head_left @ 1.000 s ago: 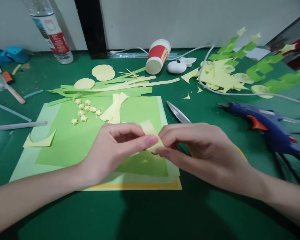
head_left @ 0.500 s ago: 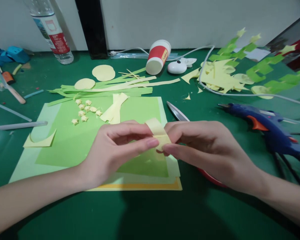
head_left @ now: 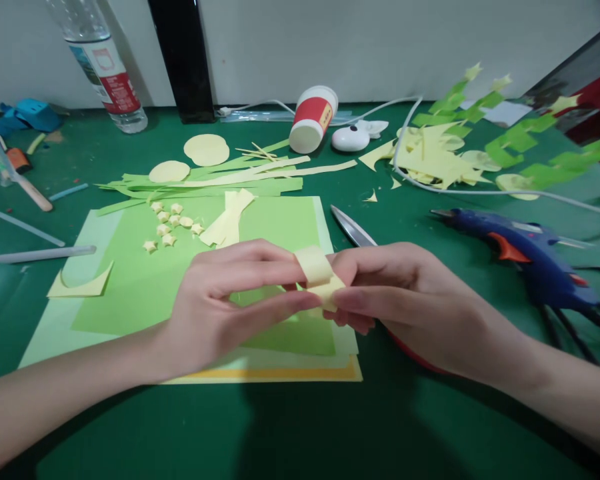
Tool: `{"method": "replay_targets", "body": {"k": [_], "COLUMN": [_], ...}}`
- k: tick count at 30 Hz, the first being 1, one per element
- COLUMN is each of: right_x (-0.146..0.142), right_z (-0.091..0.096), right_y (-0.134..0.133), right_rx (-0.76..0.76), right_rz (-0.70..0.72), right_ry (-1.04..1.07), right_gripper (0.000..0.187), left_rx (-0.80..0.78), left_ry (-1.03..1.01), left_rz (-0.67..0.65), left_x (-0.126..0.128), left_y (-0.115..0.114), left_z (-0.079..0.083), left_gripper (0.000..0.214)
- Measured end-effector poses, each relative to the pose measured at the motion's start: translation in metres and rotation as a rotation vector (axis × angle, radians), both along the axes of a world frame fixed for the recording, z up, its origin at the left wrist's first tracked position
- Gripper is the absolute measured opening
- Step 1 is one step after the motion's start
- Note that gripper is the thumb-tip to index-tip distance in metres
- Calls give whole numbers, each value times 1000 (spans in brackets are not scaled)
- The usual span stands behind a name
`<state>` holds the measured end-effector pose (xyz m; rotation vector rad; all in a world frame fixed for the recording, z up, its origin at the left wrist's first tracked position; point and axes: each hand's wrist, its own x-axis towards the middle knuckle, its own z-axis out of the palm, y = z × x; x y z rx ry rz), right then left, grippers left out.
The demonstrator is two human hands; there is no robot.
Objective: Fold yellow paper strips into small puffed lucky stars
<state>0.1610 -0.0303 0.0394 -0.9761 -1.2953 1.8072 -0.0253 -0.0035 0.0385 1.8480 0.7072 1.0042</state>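
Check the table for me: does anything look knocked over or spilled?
The paper cup at the back of the table looks tipped on its side, its base facing the camera, whereas cups usually stand upright. No spill shows around it.

Here's the green table (head_left: 180, 433) — paper sheets (head_left: 145, 293) left of centre, scissors (head_left: 353, 227) beside them, glue gun (head_left: 535, 257) right, cup (head_left: 313, 117) far, bottle (head_left: 117, 87) far left!
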Motion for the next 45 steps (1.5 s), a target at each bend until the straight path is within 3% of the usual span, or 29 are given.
{"method": "replay_targets", "body": {"k": [5, 9, 13, 17, 20, 28, 31, 38, 42, 45], "right_x": [-1, -2, -5, -8, -10, -18, -17, -14, -15, -15], "right_z": [1, 1, 2, 5, 3, -2, -2, -1, -2, -3], "right_y": [5, 4, -1, -3, -4, -2, -3, -8, -10, -11], "right_rx": [-84, -28, 264, 603, 724, 865, 839, 742, 758, 790], "right_rz": [35, 17, -107, -163, -197, -220, -215, -359, -376, -392], "right_ry": [68, 13, -234, -448, -484, -458, -461, -419, -429, -447], "right_gripper": [18, 18, 18, 16, 16, 17, 16, 11, 10, 13], "left_rx": [87, -154, -502, -663, -676, -608, -572, -474, -541, -620], "left_ry": [-4, -96, -186, -210, -216, -201, -160, -138, -135, -116], "left_rz": [-58, -68, -10, 2, 10, -22, -7, -24, -92, -69], "left_x": [-3, 0, 5, 6, 6, 6, 5, 6, 8, 9], "left_y": [4, 0, -6, -8, -8, -9, -11, -10, -11, -12], "left_z": [-5, -5, -5, -7, -7, -7, -7, -6, -3, -3], "left_gripper": [32, 26, 14, 7, 5, 6, 4, 4, 5, 4]}}
